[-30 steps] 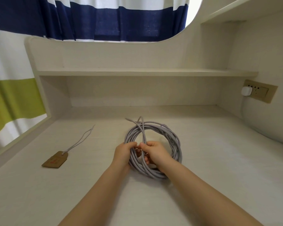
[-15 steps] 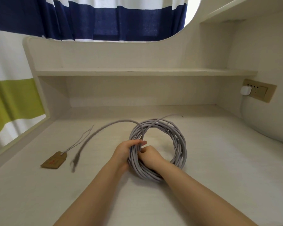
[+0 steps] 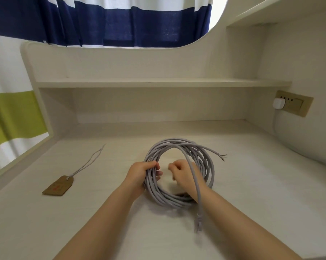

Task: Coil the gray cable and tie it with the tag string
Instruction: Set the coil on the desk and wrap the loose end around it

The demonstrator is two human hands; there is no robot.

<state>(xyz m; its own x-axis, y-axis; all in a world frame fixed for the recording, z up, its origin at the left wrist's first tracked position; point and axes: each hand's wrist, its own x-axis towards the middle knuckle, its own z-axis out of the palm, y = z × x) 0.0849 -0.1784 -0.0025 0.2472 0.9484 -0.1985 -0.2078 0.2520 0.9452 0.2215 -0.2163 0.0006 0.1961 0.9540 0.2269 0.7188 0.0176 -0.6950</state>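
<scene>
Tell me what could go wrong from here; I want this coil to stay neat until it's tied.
1. Only the left hand grips the gray cable, on the coil's left side; the right side lies unheld and may spring apart.
2. The plug end trails loose over the right hand and forearm, so it could snag or unwind a loop.
3. The tag and its string lie apart at the left; reaching them may mean letting go.

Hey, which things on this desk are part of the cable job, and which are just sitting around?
Part of the job:
gray cable, coil gripped by the left hand, right hand inside the loop
brown tag and its tag string, untouched

Just there:
white plug in the wall outlet
striped curtain
shelf
</scene>
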